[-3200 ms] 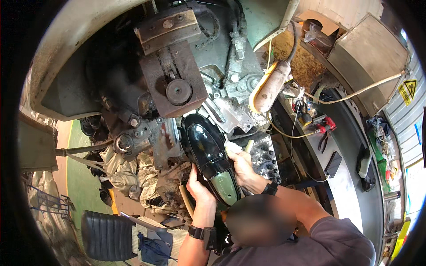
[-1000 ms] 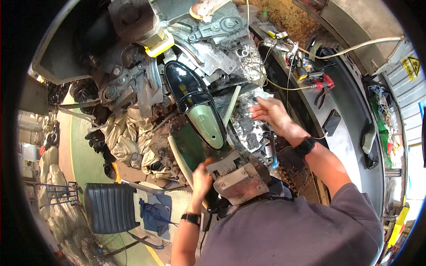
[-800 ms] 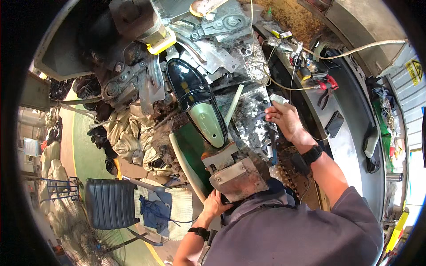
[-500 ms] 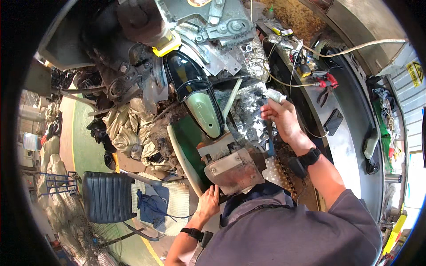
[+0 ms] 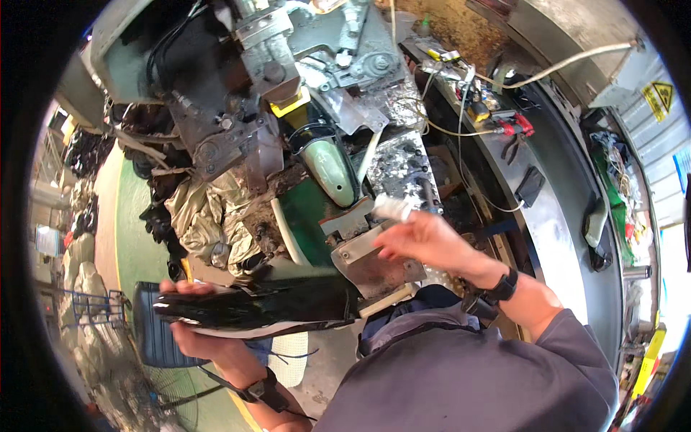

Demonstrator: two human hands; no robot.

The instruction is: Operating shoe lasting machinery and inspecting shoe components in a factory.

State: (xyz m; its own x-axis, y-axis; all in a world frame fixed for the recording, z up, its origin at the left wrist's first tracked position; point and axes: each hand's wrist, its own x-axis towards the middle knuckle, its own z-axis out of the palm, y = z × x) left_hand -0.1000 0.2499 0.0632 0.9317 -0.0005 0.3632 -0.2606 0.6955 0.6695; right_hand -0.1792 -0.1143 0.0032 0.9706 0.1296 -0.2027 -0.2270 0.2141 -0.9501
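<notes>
My left hand is closed around one end of a glossy black boot, blurred by motion and lying sideways in front of me. Its other end reaches toward my waist. My right hand pinches a small white object, too smeared to name, above a worn brown pad. Beyond them, a black shoe with a pale green underside sits bottom up in the machine, its far end partly hidden beneath a yellow block.
A chair stands to the left, near a beige cloth heap. On the right, a metal bench carries red-handled pliers, a phone-like black slab and cables. A pale bar edges the green panel.
My left hand has come up from beside the pad, now gripping the black boot. My right hand has moved left and nearer with the white object. The machine's yellow block sits further over the shoe.
</notes>
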